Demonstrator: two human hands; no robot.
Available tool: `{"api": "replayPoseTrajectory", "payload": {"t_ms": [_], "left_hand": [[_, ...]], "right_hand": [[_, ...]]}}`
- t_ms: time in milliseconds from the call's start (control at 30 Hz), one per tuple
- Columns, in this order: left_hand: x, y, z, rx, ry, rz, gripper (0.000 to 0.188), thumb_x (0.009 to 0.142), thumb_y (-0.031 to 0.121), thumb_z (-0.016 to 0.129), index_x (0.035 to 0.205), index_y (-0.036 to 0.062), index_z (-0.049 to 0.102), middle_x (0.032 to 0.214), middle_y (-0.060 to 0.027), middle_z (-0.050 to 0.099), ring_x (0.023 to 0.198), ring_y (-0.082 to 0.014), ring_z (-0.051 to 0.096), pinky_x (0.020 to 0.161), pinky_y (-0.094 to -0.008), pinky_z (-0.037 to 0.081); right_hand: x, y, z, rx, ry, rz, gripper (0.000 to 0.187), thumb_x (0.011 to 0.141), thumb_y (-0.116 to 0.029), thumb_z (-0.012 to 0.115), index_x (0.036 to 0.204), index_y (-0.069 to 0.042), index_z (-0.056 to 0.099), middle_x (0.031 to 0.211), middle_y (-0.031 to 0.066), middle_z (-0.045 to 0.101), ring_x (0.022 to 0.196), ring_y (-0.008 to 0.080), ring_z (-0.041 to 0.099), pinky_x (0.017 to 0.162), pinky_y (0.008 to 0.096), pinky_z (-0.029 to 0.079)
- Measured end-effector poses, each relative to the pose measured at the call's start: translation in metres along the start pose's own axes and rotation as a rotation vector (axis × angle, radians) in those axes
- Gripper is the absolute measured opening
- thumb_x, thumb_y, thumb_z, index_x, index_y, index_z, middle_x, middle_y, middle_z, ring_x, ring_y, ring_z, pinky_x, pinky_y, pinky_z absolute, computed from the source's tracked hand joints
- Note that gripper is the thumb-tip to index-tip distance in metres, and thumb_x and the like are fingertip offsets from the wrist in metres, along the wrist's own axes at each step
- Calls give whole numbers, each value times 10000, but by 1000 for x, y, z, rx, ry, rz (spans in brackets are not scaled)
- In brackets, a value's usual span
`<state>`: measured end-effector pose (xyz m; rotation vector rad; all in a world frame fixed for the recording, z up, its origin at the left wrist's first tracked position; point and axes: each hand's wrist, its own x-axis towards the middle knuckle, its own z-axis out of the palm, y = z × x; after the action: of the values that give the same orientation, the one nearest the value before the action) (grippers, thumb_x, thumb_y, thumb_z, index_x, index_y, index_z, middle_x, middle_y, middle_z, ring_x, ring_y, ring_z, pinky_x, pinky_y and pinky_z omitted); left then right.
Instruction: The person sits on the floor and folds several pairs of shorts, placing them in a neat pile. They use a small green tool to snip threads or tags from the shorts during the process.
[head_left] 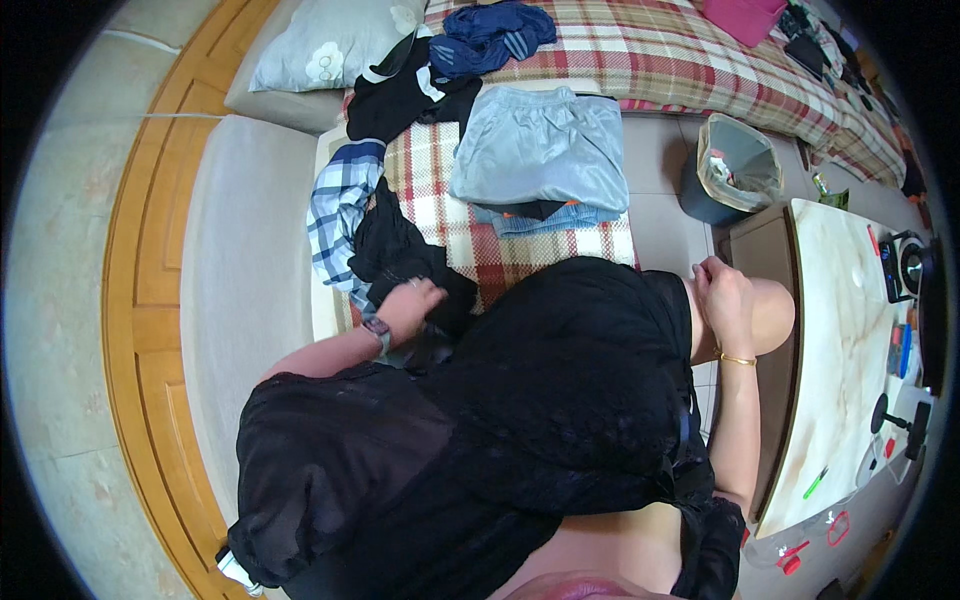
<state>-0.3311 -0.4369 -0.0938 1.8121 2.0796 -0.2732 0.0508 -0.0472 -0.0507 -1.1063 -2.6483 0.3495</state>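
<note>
Lying bunched and wrinkled, black cloth (408,252)

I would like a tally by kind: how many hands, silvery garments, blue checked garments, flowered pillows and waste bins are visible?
Hands: 2 (left hand, right hand)
Silvery garment: 1
Blue checked garment: 1
Flowered pillow: 1
Waste bin: 1
Total: 6
</note>
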Motion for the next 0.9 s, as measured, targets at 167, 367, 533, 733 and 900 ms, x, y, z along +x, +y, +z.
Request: {"api": "replayPoseTrajectory", "payload": {"t_ms": [167, 367, 533, 733, 900], "left_hand": [[60, -76, -51, -260, 747, -312, 548, 808, 130, 721, 1311, 5, 544, 1272, -244, 584, 1205, -442, 543, 1042, -460, 448], [40, -267, -25, -285, 968, -1094, 860, 882, 509, 685, 1421, -113, 435, 1455, -313, 483, 1360, -439, 462, 1145, -443, 360], [7, -308, 62, -724, 541, -1324, 913, 786, 484, 753, 1353, -180, 485, 1423, -341, 511, 1302, -438, 538, 1097, -409, 424], [66, -287, -122, -1525, 1461, -765, 426, 1016, 346, 574, 1189, -40, 629, 1117, -124, 690, 983, -251, 678, 876, -408, 554], [77, -225, -323, -904, 1589, -343, 428, 987, 256, 605, 1184, -122, 632, 1179, -203, 686, 1032, -275, 666, 911, -371, 516]], "right_hand": [[-4, 1, -1, -18, -5, 33, 211, 921, -240, 663, 835, -49, 682, 769, 193, 699, 725, 387, 688, 662, 479, 540], [-6, 2, 5, -16, 43, 49, 213, 910, -238, 669, 809, -51, 661, 733, 183, 681, 703, 384, 677, 657, 476, 540], [-3, -2, 5, -50, 41, 65, 208, 903, -235, 668, 812, -48, 669, 750, 188, 688, 717, 380, 683, 664, 477, 542], [-4, 9, 7, -72, 15, 67, 197, 898, -237, 665, 826, -55, 685, 761, 196, 691, 736, 390, 683, 673, 484, 542], [-2, 1, 11, -40, 39, 66, 194, 898, -235, 663, 826, -56, 688, 766, 197, 692, 739, 393, 681, 678, 489, 541]]}}
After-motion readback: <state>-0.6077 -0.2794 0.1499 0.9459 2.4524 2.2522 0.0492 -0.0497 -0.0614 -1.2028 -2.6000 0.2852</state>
